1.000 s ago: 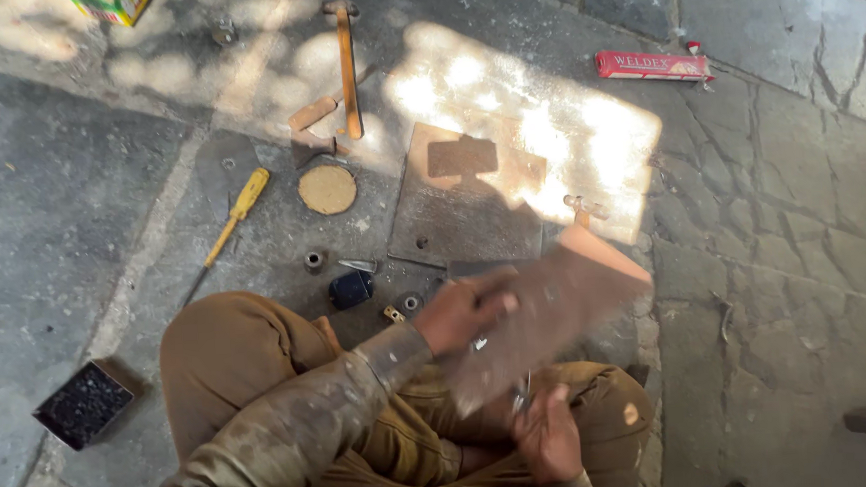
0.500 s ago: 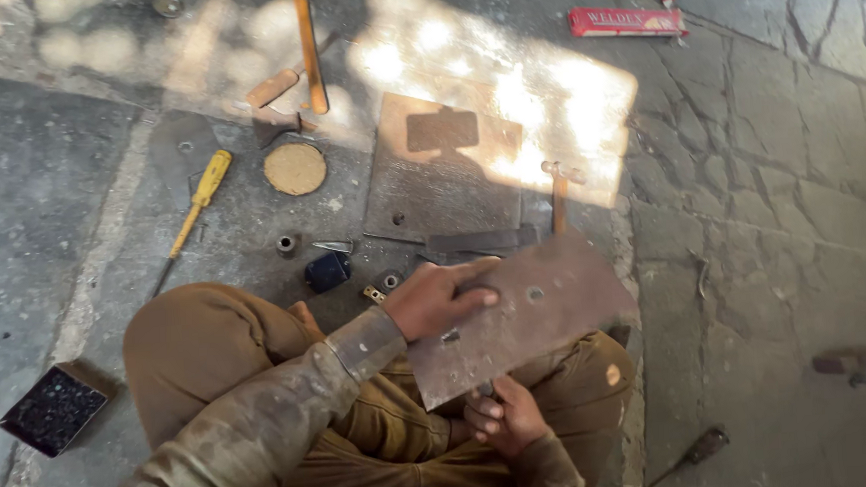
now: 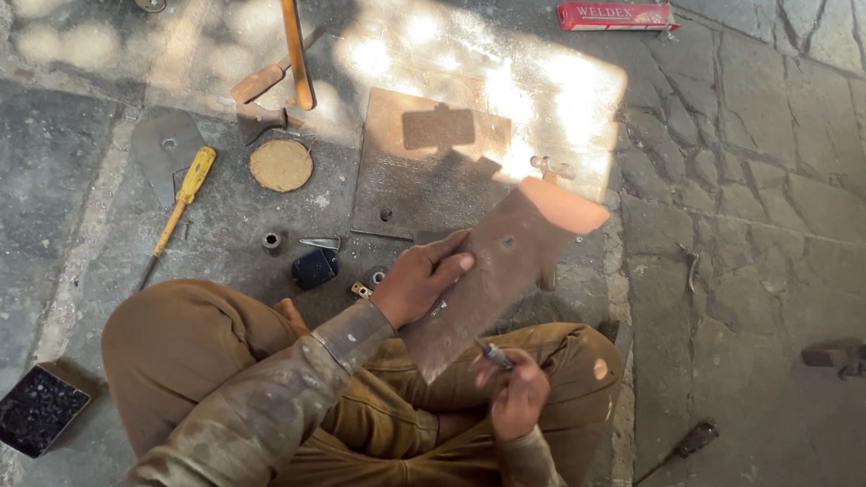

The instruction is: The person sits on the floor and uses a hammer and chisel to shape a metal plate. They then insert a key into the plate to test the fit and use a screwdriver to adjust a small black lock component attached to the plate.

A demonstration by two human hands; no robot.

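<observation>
I sit cross-legged on a stone floor. My left hand (image 3: pixel 420 277) grips the near edge of a rusty rectangular metal plate (image 3: pixel 509 259) with small holes in it, holding it tilted over my lap. Below the plate's lower corner, my right hand (image 3: pixel 515 391) is closed on a small thin metal tool (image 3: pixel 492 353) whose tip points up at the plate.
On the floor lie a larger flat metal plate (image 3: pixel 418 164), a yellow-handled screwdriver (image 3: pixel 180 204), a round rusty disc (image 3: pixel 281 165), a wooden-handled hammer (image 3: pixel 290 42), a red flat box (image 3: pixel 614 15), a small dark blue object (image 3: pixel 314 268), nuts, and a black tray of small parts (image 3: pixel 32 408).
The plate has tilted and swung slightly forward in my left hand. My right hand has come out from under it, lower, with the small tool now showing.
</observation>
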